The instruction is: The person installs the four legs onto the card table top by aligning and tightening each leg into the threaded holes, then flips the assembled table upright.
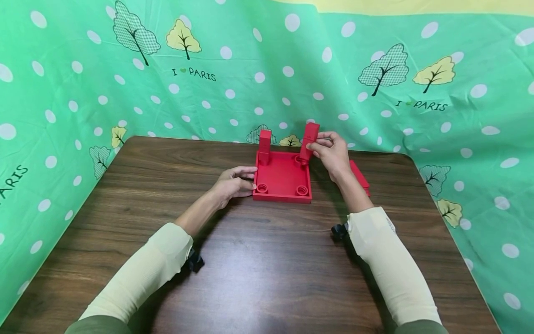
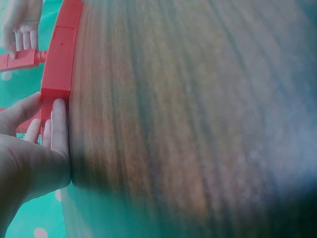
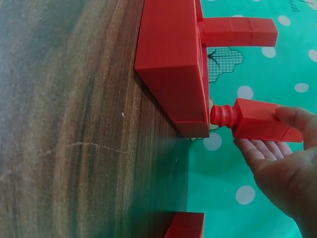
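"The green sleeves lay nearest us, at seven and five o'clock, with cream covers beyond them. Where did we find the hands?"

"At the red tray. We saw the left hand at its nine o'clock, thumb and fingers grasping the side wall."

"And the right hand?"

"It pinched a tilted red leg over the one-o'clock corner; whether the threaded end touched the socket, we couldn't tell. Another leg stood upright at eleven, and red pieces lay on the wooden table towards three."
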### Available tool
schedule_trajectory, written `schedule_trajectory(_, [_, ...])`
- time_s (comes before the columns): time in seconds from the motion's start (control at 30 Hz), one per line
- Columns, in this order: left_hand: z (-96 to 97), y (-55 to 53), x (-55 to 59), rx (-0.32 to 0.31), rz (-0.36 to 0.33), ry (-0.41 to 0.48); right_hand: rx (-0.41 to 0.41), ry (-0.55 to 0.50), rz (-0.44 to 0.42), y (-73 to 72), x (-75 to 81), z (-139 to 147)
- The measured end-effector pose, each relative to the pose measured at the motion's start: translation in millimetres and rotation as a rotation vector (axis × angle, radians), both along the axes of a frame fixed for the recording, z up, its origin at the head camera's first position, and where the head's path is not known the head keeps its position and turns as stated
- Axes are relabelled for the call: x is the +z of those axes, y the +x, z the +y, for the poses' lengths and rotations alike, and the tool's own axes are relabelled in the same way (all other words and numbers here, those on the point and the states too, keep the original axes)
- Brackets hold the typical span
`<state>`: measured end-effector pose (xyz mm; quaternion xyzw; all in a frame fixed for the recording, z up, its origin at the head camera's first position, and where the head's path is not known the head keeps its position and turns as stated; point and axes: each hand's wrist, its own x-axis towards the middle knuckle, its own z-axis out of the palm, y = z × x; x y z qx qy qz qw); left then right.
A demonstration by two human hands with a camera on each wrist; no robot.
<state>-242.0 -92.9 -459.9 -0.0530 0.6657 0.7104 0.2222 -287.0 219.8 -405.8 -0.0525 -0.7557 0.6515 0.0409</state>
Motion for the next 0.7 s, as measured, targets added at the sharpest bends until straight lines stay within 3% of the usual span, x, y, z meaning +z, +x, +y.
schedule_trajectory(0.7, [0.3, -1.1, -1.3, -0.003, 0.000, 0.003, 0.026, -0.040, 0.009, -5.2, -13.2, -7.2])
